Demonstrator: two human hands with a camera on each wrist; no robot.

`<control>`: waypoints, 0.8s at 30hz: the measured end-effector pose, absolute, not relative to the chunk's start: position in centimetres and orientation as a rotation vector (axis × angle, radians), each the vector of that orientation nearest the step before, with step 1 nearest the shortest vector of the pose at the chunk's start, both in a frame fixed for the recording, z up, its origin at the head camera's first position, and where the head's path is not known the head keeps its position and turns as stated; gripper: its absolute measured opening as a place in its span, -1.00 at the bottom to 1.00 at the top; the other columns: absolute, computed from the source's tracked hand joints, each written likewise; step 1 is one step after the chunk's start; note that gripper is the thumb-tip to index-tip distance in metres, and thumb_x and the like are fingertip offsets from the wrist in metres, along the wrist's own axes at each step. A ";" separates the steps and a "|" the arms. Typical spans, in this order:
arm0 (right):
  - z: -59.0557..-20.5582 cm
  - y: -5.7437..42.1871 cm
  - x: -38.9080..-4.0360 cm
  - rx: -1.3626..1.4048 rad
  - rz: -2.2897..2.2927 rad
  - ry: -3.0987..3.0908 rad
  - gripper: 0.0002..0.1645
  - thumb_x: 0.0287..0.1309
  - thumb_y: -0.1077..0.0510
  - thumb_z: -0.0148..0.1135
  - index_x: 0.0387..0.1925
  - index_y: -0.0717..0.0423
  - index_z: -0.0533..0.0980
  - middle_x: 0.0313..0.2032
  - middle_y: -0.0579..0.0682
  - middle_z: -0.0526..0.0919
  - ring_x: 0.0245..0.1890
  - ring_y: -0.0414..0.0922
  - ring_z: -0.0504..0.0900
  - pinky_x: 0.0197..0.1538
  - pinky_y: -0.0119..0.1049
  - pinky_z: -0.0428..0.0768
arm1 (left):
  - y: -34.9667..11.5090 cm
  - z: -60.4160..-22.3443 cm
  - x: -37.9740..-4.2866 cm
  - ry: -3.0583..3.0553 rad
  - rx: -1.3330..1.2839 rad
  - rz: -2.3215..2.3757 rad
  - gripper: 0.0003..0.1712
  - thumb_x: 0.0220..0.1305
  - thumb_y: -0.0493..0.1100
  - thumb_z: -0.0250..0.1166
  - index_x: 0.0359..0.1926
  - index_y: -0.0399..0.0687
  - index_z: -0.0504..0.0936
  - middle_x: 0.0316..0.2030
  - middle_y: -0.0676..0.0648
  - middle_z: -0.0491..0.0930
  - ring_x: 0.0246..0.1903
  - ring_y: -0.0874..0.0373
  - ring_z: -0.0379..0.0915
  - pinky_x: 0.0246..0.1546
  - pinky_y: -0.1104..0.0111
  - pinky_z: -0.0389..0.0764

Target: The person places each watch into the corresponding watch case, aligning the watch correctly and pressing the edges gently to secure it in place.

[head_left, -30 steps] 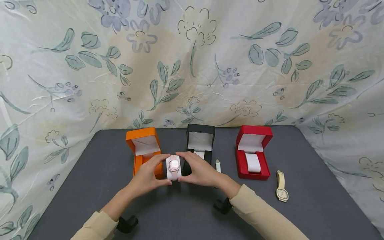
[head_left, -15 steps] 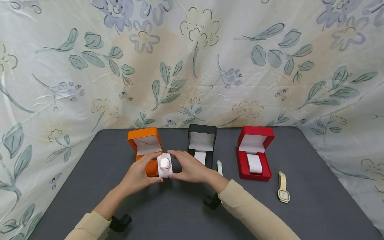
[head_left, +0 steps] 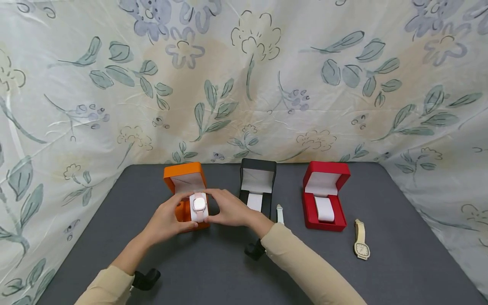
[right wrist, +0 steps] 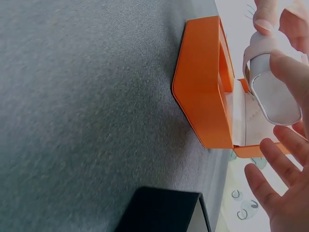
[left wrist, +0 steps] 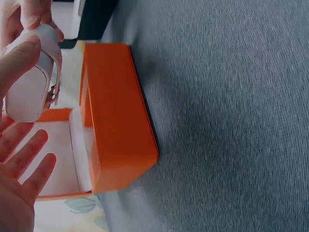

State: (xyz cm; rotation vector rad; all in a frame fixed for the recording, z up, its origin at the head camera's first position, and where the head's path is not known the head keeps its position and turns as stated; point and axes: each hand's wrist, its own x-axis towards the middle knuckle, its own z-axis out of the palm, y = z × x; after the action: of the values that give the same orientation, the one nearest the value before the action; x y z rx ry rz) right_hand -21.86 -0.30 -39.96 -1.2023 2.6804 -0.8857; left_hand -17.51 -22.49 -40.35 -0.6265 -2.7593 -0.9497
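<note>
A pink wristwatch point(head_left: 199, 204) is wrapped round a white cushion point(left wrist: 26, 94), face up in the head view. My left hand point(head_left: 167, 216) pinches the cushion's left end between thumb and finger. On its other end, my right hand point(head_left: 232, 209) grips in the same way. Both hands hold it over the orange watch box point(head_left: 184, 169), whose lid stands raised. In the left wrist view, the cushion is above the box's rim, with a strap buckle hanging at its side. The hands hide much of the box's lower part from the head view.
A black watch box point(head_left: 258, 164) and a red watch box point(head_left: 327, 168) stand with lids raised, each holding a white cushion. Beside the black one lies a pale-strapped watch point(head_left: 280, 214), partly hidden by my right arm. A gold watch point(head_left: 361, 250) lies at the right.
Both hands have carried the pink wristwatch on its cushion leftward, from between the orange and black boxes to over the orange box. More of the black box's cushion shows now.
</note>
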 end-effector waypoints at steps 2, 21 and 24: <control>-40.0 -0.7 -22.0 -1.202 -0.883 2.683 -0.10 -0.01 -0.14 0.31 0.31 0.04 0.19 0.19 -0.06 0.39 0.11 -0.09 0.40 0.17 -0.25 0.38 | -22.8 -40.4 -17.7 -2.756 -0.629 -0.937 -0.09 -0.23 -0.03 0.55 0.19 -0.04 0.34 0.08 -0.07 0.44 -0.06 -0.02 0.42 -0.09 0.07 0.53; -41.4 -3.4 -23.1 -1.075 -0.785 2.749 -0.17 0.00 -0.17 0.29 0.28 -0.05 0.23 0.13 -0.07 0.45 0.01 -0.10 0.42 0.02 -0.25 0.45 | -24.7 -41.7 -19.0 -2.812 -0.588 -0.867 -0.11 -0.20 -0.02 0.53 0.18 -0.12 0.36 0.07 -0.12 0.41 -0.06 -0.02 0.40 -0.07 0.04 0.51; -41.5 -3.8 -23.2 -1.048 -0.773 2.755 -0.18 0.00 -0.18 0.28 0.27 -0.06 0.23 0.14 -0.08 0.45 0.02 -0.08 0.41 0.03 -0.20 0.44 | -24.9 -41.8 -19.2 -2.814 -0.577 -0.867 -0.11 -0.21 -0.03 0.53 0.19 -0.13 0.35 0.07 -0.12 0.42 -0.05 -0.02 0.40 -0.07 0.04 0.51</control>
State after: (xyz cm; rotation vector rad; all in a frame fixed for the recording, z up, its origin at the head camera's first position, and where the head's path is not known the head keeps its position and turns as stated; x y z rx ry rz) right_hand -23.24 -3.76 -41.50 -1.0481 2.7549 -0.7728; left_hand -19.20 -24.94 -41.83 -0.5772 -2.8136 -0.8672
